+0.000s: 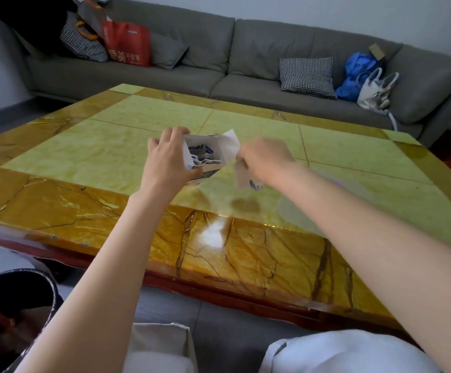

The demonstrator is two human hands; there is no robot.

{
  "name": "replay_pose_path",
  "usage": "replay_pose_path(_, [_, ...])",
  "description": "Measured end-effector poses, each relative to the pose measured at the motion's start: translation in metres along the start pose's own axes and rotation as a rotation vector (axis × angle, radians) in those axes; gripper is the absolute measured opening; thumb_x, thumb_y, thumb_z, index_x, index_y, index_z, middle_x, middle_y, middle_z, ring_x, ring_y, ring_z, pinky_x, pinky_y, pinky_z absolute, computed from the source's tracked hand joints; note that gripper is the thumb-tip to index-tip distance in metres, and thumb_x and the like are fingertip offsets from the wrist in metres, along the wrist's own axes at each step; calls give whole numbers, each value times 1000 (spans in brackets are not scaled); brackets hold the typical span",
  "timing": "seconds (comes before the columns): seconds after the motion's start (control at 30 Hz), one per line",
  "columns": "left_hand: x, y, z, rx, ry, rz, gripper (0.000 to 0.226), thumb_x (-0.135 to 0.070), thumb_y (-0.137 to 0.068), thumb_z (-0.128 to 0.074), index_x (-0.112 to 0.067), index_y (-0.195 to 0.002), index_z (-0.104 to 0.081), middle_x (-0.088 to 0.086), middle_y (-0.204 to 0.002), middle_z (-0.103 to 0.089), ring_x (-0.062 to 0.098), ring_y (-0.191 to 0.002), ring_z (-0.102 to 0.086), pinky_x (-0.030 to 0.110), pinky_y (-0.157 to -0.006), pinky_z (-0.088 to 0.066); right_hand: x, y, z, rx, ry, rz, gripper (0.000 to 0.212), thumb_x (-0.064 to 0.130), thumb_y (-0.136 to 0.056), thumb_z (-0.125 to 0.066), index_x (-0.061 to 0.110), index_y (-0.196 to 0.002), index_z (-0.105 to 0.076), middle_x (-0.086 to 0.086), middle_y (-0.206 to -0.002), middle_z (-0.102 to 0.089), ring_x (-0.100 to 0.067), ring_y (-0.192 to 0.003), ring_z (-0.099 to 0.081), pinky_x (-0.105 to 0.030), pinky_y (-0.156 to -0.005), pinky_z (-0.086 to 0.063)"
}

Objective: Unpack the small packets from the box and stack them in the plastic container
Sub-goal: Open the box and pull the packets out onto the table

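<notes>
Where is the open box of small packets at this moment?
In the head view the box sits near the middle of the marble table, held at its left side by the left hand, with the right hand just to its right.

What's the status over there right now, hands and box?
Left hand steadies the open box. Right hand pinches a packet beside it. More packets inside. Nothing blocking.

Two bare forearms — no sleeves, watch or rings visible — run from the lower frame to the left hand (165,160) and right hand (266,160); pale trousers (348,354) cover the knees at bottom.
</notes>
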State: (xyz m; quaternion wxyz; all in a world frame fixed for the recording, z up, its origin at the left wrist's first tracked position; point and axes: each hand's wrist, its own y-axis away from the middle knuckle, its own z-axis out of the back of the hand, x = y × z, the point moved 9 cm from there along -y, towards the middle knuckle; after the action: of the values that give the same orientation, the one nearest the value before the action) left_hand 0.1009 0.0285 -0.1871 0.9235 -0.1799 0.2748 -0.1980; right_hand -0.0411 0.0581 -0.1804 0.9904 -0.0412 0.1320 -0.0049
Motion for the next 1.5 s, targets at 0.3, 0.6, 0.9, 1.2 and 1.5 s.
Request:
replay_pose_path(0.3, [-7, 6, 4, -3, 3, -50, 72, -22, -74, -74, -12, -134, -37, 7, -132, -43, 29, -116, -35, 35, -91, -37, 3, 1, 9, 41, -436, 21, 46, 42, -81, -65, 4, -108, -64, -10, -109, -66, -25, -99, -62, -31, -81, -50])
replay_pose_path(0.6, [-33, 18, -3, 13, -108, -343, 70, -14, -69, -76, -14, -131, -44, 3, -132, -49, 32, -118, -38, 39, -94, -41, 14, -17, 8, 18, -523, 120, 48, 11, -89, -51, 21, -135, -45, -10, -137, -47, -27, -126, -43, -33, -103, -35])
replay_pose_path(0.9, [-9, 11, -2, 16, -90, -194, 67, -15, -74, -73, -16, -133, -41, 2, -133, -45, 27, -116, -37, 39, -80, -46, -22, 0, 22, -336, -648, -47, 23, 12, -92, -52, 12, -105, -71, -5, -104, -72, -21, -99, -64, -31, -92, -47])
replay_pose_path(1.2, [-1, 9, -7, 10, -60, -123, 73, -19, -71, -77, -15, -133, -38, 4, -132, -43, 33, -114, -38, 40, -87, -42, -4, 9, 22, -205, -711, 20, 23, 24, -89, -59, 9, -103, -69, -6, -103, -70, -15, -90, -61, -27, -87, -48])
replay_pose_path(1.5, [-23, 16, -20, 38, -72, -267, 65, -10, -71, -71, -13, -130, -43, 5, -129, -46, 33, -109, -44, 39, -84, -46, 45, -7, -17, 241, -724, 110, 37, 38, -93, -48, 32, -129, -49, -1, -116, -62, -21, -96, -58, -33, -81, -48])
